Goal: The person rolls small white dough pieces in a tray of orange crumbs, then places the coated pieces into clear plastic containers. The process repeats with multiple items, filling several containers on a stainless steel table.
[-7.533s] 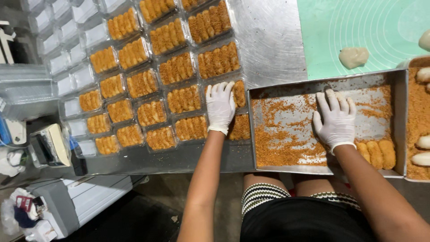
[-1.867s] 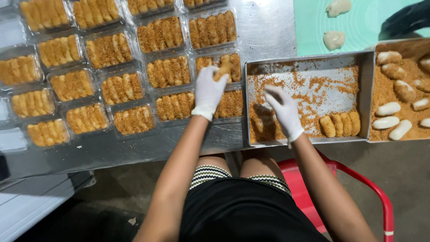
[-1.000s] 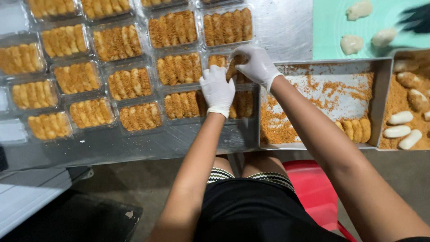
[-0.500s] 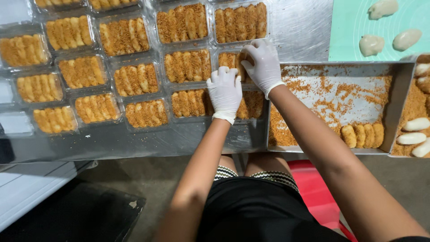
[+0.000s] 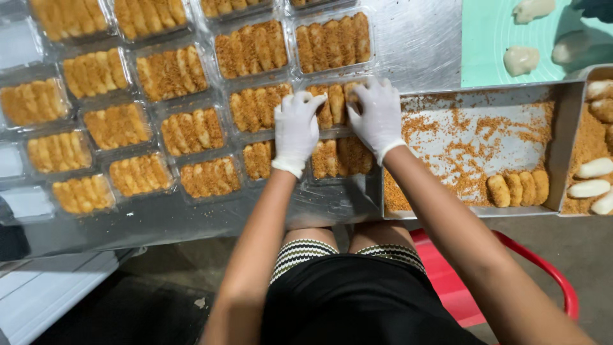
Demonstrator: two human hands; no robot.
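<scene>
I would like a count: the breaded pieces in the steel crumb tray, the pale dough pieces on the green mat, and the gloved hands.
Breaded pieces in the crumb tray: 4
Dough pieces on the green mat: 3
Gloved hands (left hand, right hand): 2
Total: 9

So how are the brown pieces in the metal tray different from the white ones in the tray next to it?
The brown pieces are coated in orange-brown crumbs; the white pieces look smooth, pale and bare. The brown ones stand side by side in a neat row of four; the white ones lie loosely on a bed of crumbs. Both are small, oblong and about the same size, and neither is touched by a hand.
</scene>
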